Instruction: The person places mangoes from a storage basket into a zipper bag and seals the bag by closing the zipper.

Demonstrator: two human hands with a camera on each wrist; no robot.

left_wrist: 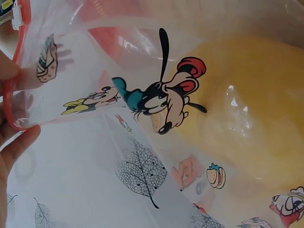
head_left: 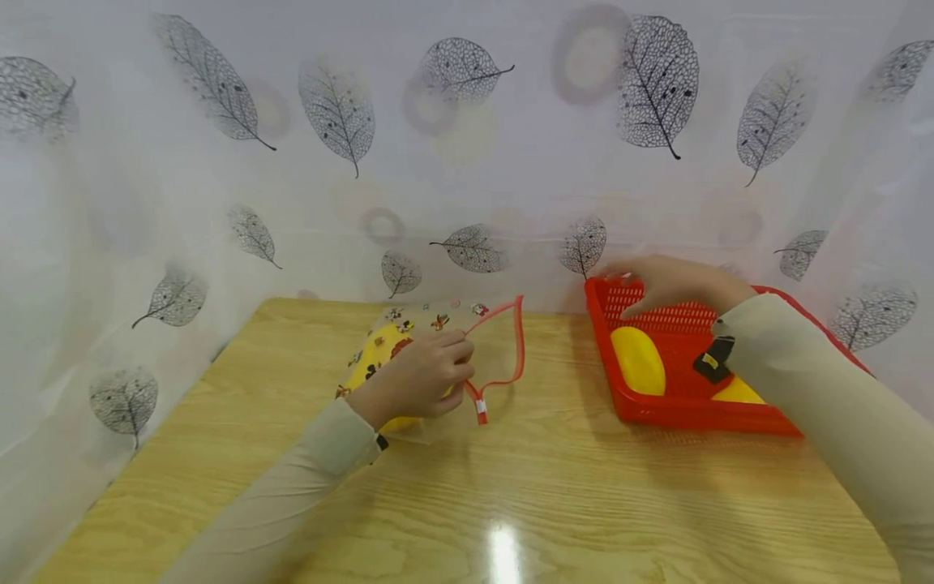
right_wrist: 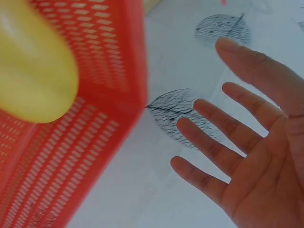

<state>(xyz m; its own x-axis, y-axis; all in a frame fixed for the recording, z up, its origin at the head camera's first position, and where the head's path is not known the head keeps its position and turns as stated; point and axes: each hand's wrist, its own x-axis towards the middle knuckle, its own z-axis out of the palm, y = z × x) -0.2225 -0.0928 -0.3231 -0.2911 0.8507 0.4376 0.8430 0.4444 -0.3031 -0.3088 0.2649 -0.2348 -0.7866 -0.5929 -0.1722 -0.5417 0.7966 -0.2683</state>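
Note:
My left hand (head_left: 426,369) pinches the red-edged mouth of a clear zip bag (left_wrist: 137,109) printed with cartoon figures. Something large and yellow (left_wrist: 247,109) fills the bag's far end; its kind is blurred by the plastic. A white slider (head_left: 480,405) sits on the bag's red zip, whose mouth gapes toward the right. Over the back left part of a red basket (head_left: 708,415) hovers my right hand (head_left: 674,284), its fingers spread and holding nothing. Below it in the basket lies a smooth yellow oblong thing (head_left: 639,361). Another yellow piece (head_left: 739,392) is partly hidden by the right forearm.
The wooden table (head_left: 554,487) carries the bag at left and the basket at right. Behind them hangs a pale curtain (head_left: 511,186) with a leaf print, close to the basket's back rim. A black strap (head_left: 715,359) is on the right wrist.

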